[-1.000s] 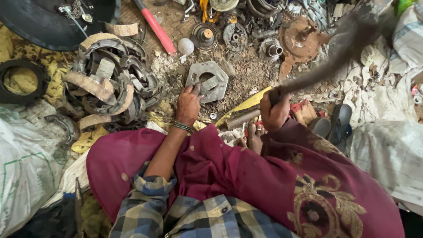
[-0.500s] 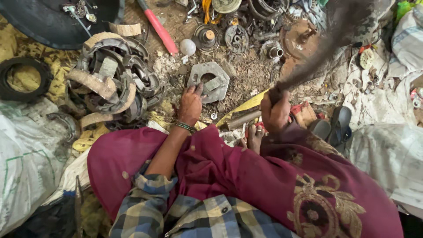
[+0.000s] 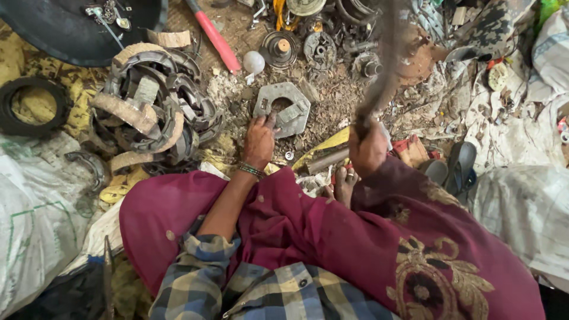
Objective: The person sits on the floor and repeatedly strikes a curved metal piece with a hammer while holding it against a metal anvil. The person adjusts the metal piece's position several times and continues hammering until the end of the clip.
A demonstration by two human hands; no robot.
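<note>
Nearest the camera, a checked sleeve and a maroon cloth with gold embroidery (image 3: pixel 427 278) cover the person's lap. A bare foot (image 3: pixel 342 185) pokes out from the cloth's far edge.

Just beyond, the left hand (image 3: pixel 259 141), a bangle at its wrist, rests palm down on the littered ground (image 3: pixel 332 112), its fingertips touching the near edge of a flat grey metal plate (image 3: pixel 283 108) with a round hole in its middle. The hand is spread open and grips nothing.

To the right, the right hand (image 3: pixel 367 148) is closed in a fist around the handle of a tool (image 3: pixel 385 65) that stands raised and blurred; it looks like a hammer, though the smear hides its head.

Left of the plate lies a heap of curved brake shoes (image 3: pixel 151 106). A black rubber ring (image 3: pixel 29 106) sits near the left edge of the ground.

Farther off lie a red-handled tool (image 3: pixel 214 35), a small white ball (image 3: pixel 253 61) and round metal parts (image 3: pixel 320 47). A black tyre (image 3: pixel 77 29) fills the far left corner.
</note>
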